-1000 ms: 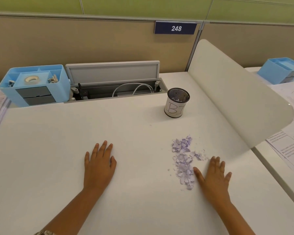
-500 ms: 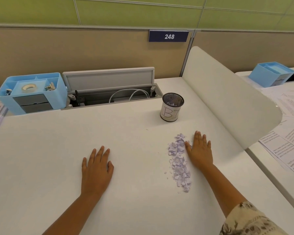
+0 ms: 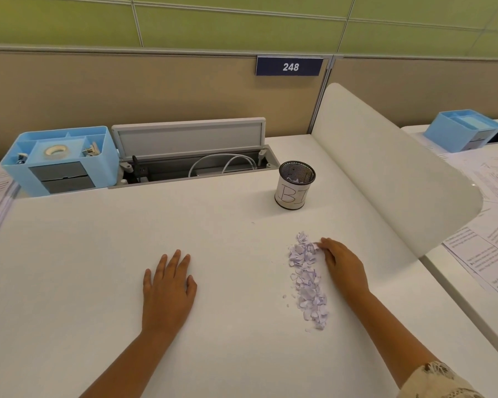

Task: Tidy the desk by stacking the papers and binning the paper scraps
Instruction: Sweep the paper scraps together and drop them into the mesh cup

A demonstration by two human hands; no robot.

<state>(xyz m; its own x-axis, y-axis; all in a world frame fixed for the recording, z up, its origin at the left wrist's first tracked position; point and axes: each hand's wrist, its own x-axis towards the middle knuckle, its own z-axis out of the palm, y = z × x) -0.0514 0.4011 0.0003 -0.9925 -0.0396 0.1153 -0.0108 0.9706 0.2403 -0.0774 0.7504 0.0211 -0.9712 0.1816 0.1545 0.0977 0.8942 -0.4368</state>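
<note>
Head view: paper scraps, loose strip beside mesh bin.
Light, scatter-prone; better scooped from its edges. Right hand curls fingers against the strip; left hand flat, released.

Left hand flat, palm down, fingers spread, mid-desk. Right hand toward right edge, fingers curled leftward, forearm angled in from lower right corner.

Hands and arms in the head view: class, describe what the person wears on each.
The left hand and its forearm are bare, with no sleeve in view. The right hand is bare too; a cream, lace-patterned sleeve shows further up that arm.
</note>
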